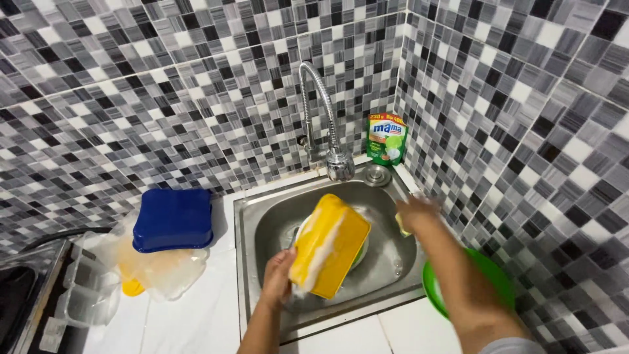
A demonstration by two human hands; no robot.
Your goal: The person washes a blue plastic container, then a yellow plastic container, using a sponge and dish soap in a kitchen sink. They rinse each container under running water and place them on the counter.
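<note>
**Soapy yellow container held over the sink**

One yellow container, square and streaked with white suds, is tilted over the steel sink. The left hand grips its lower left corner, fingers closed on the rim. The right hand is just to the container's right and a little apart from it, closed around a small yellowish sponge; the hand is blurred.

One green pouch with a red and white label stands in the corner behind the sink, beside the single flexible metal tap.

One blue container lies upside down on the white surface left of the sink, on clear plastic tubs. One green bowl sits to the right.
</note>
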